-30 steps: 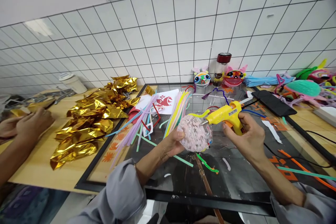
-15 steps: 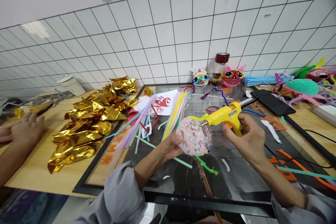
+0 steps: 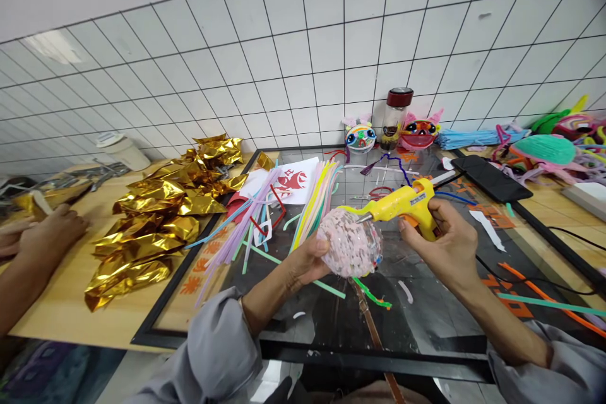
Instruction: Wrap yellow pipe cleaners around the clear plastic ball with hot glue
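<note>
My left hand (image 3: 310,257) is closed on the left side of a clear round ball (image 3: 349,245) with pale pink fuzzy strips over it and some coloured bits at its lower right. In my right hand (image 3: 449,233) is a yellow glue gun (image 3: 402,203), gripped by its handle with a white glue stick out of the back. The nozzle points left and meets or nearly meets the top of the ball. A green pipe cleaner (image 3: 374,295) lies just below the ball. Pastel pipe cleaners (image 3: 312,202) fan out behind my left hand.
Crumpled gold foil (image 3: 156,205) lies on the left of the table, beside another person's hands (image 3: 50,233). Two decorated animal faces (image 3: 360,137) and a glass bottle (image 3: 394,120) stand by the wall. A black phone (image 3: 492,178) lies at right. The gun's cord (image 3: 540,287) trails rightward.
My hands, the ball and the glue gun keep almost the same pose. The view has tilted slightly. The other person's hand at far left has shifted a little to the right.
</note>
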{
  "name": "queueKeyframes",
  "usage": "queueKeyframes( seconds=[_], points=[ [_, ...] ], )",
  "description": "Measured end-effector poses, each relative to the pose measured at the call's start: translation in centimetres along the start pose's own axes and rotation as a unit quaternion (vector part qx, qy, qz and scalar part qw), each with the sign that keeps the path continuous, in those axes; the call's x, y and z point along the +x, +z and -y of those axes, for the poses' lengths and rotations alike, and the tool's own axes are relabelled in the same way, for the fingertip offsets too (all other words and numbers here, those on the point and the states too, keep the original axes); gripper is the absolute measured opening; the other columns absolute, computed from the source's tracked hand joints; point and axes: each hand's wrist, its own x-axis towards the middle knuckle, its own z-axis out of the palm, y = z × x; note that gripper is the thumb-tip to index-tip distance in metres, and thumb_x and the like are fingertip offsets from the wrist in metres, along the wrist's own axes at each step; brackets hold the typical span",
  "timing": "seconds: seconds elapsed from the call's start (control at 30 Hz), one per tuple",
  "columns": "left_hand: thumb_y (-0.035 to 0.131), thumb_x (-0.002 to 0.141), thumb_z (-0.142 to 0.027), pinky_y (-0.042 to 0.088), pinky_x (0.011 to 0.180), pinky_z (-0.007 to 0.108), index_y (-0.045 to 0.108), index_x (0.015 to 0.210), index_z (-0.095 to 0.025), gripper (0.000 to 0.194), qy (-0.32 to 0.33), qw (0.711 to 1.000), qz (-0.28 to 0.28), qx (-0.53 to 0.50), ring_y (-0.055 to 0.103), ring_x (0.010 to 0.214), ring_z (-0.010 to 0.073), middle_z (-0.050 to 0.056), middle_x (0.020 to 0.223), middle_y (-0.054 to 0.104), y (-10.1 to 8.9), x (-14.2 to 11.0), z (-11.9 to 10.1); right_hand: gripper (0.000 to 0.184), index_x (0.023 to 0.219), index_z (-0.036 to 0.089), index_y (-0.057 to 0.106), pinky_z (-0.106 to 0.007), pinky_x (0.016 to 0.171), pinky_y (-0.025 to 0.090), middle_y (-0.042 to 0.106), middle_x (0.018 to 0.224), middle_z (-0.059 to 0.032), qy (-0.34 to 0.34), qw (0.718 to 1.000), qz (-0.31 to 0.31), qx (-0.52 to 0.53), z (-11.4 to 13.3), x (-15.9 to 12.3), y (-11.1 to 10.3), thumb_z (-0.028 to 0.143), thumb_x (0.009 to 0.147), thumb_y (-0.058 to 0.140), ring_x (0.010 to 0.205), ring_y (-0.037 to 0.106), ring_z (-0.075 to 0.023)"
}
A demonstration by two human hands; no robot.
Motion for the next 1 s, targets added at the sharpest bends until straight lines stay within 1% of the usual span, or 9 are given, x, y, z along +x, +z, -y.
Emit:
queueKeyframes(
  seconds=[0.13,0.27,0.4,0.5,0.6,0.7,0.83,0.9,1.0],
  points=[
    [0.086,0.054,-0.052,0.046,0.106,0.055,0.051,0.138,-0.019,0.097,-0.009,1.000,-0.001,-0.001,0.063,0.121,0.0410,0.018,0.127,0.068,-0.14,-0.06,-0.19,0.021,0.080,0.022,0.058,-0.023,0.045,0.042,0.058,0.063,0.0035,-0.005,1.000,-0.007,-0.009,0.20,0.01,0.08,0.034,0.070,0.071,0.050,0.051,-0.0109],
    [0.086,0.053,-0.053,0.047,0.105,0.056,0.050,0.138,-0.018,0.098,-0.017,1.000,0.000,0.000,0.063,0.121,0.0420,0.019,0.126,0.069,-0.25,-0.08,-0.29,0.021,0.081,0.021,0.059,-0.023,0.047,0.044,0.060,0.064,0.0027,-0.004,1.000,0.000,-0.003,0.30,-0.03,0.09,0.035,0.070,0.071,0.051,0.054,-0.0118],
    [0.085,0.054,-0.055,0.049,0.104,0.056,0.054,0.135,-0.018,0.095,-0.019,1.000,0.008,0.005,0.062,0.123,0.0424,0.018,0.124,0.070,-0.17,-0.01,-0.32,0.021,0.084,0.021,0.060,-0.024,0.048,0.044,0.061,0.066,0.0018,-0.005,1.000,0.008,0.008,0.48,-0.09,-0.06,0.034,0.071,0.070,0.052,0.054,-0.0123],
    [0.085,0.053,-0.056,0.050,0.102,0.055,0.057,0.132,-0.020,0.091,-0.022,1.000,0.006,0.007,0.060,0.125,0.0426,0.016,0.124,0.070,-0.08,0.00,-0.36,0.021,0.084,0.021,0.060,-0.024,0.047,0.044,0.062,0.066,0.0018,-0.016,1.000,0.006,0.010,0.55,-0.11,-0.13,0.034,0.071,0.070,0.053,0.054,-0.0122],
    [0.085,0.051,-0.056,0.051,0.101,0.054,0.058,0.131,-0.019,0.092,-0.027,1.000,-0.002,0.006,0.060,0.125,0.0431,0.017,0.123,0.071,-0.08,-0.06,-0.36,0.020,0.083,0.021,0.060,-0.023,0.046,0.044,0.061,0.065,0.0023,-0.022,1.000,-0.001,0.010,0.47,-0.09,-0.13,0.033,0.070,0.071,0.052,0.053,-0.0120],
    [0.087,0.048,-0.052,0.052,0.100,0.055,0.058,0.131,-0.018,0.094,-0.036,0.999,-0.002,0.000,0.059,0.126,0.0438,0.017,0.122,0.071,-0.16,-0.18,-0.30,0.021,0.083,0.021,0.060,-0.023,0.048,0.045,0.061,0.067,0.0019,-0.011,1.000,-0.001,0.017,0.33,-0.06,-0.05,0.034,0.072,0.071,0.054,0.055,-0.0121],
    [0.088,0.052,-0.047,0.053,0.101,0.052,0.063,0.126,-0.021,0.083,-0.035,0.999,0.007,-0.010,0.059,0.127,0.0412,0.014,0.127,0.070,-0.19,-0.46,-0.20,0.022,0.083,0.021,0.059,-0.024,0.048,0.044,0.060,0.066,0.0019,0.008,1.000,-0.005,0.014,0.18,0.01,0.10,0.035,0.071,0.072,0.053,0.054,-0.0121],
    [0.088,0.054,-0.046,0.053,0.100,0.052,0.065,0.124,-0.023,0.078,-0.045,0.999,0.020,-0.013,0.060,0.126,0.0405,0.013,0.129,0.068,-0.15,-0.63,-0.11,0.024,0.083,0.021,0.059,-0.024,0.047,0.043,0.060,0.066,0.0019,0.015,1.000,-0.006,0.005,0.13,0.06,0.15,0.037,0.071,0.072,0.053,0.053,-0.0118],
    [0.089,0.053,-0.046,0.055,0.098,0.050,0.067,0.123,-0.024,0.077,-0.058,0.998,0.022,-0.017,0.061,0.124,0.0398,0.012,0.131,0.067,-0.08,-0.85,0.09,0.026,0.084,0.020,0.059,-0.024,0.048,0.043,0.062,0.067,0.0013,0.017,1.000,-0.004,0.005,0.11,0.11,0.20,0.039,0.071,0.072,0.053,0.053,-0.0118]
  ],
)
